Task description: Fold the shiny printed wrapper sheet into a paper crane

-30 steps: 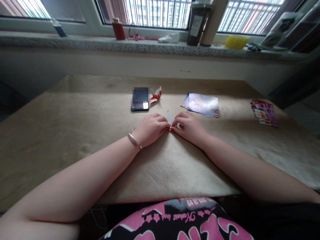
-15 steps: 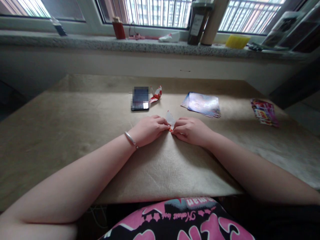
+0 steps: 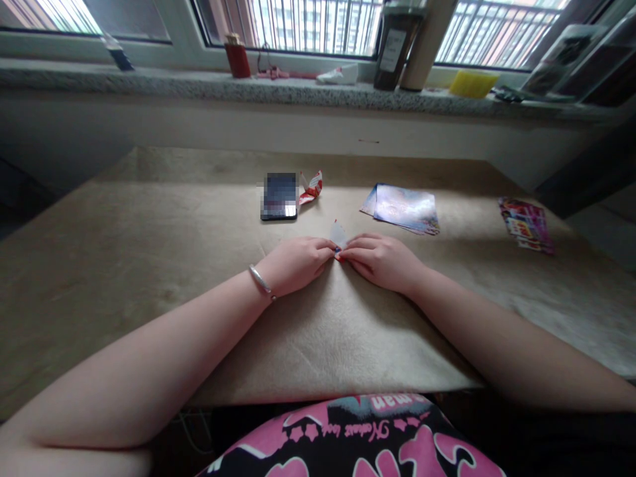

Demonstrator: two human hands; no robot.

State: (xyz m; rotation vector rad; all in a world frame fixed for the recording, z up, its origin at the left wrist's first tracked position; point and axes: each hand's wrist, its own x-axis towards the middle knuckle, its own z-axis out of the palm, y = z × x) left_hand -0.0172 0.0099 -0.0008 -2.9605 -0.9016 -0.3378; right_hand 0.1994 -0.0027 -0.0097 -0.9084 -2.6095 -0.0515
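My left hand, with a silver bangle at its wrist, rests on the table with its fingers pinched on a small piece of folded paper. From the other side my right hand pinches the same paper, fingertips nearly meeting the left ones. A pale, pointed part of the paper stands out beyond the fingers, and a bit of red and blue shows between the fingertips. The rest of it is hidden by my fingers. Farther off lies a folded red and white paper piece, beside a dark phone-like device.
A stack of bluish printed sheets lies beyond my right hand. Colourful cards are near the table's right side. The windowsill behind holds a red bottle, a dark jar and a yellow object.
Both hands have shifted slightly on the paper, the left a little toward me. Less of the paper's pale part shows, and a spot of blue is visible between the fingertips.
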